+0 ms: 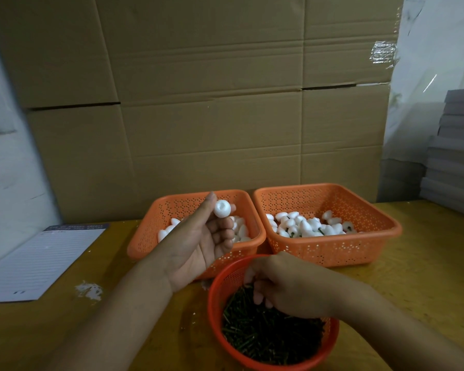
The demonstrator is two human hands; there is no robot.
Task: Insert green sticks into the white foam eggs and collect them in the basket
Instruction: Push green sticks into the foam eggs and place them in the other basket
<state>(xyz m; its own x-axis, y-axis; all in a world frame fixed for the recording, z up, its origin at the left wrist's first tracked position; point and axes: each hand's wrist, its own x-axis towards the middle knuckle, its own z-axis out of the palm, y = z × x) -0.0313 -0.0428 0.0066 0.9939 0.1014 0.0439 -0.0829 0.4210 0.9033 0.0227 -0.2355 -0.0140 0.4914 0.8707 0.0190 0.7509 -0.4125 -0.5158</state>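
My left hand is raised over the left orange basket and pinches one white foam egg between thumb and fingertips, its hollow end towards me. That basket holds plain foam eggs. The right orange basket holds foam eggs with green sticks in them. My right hand reaches down into the round red basket full of green sticks, fingers curled among them; whether it holds a stick is hidden.
A lined notepad lies at the left on the yellow table. White foam crumbs lie beside it. Cardboard boxes stand close behind the baskets. Grey stacked boards rise at the right.
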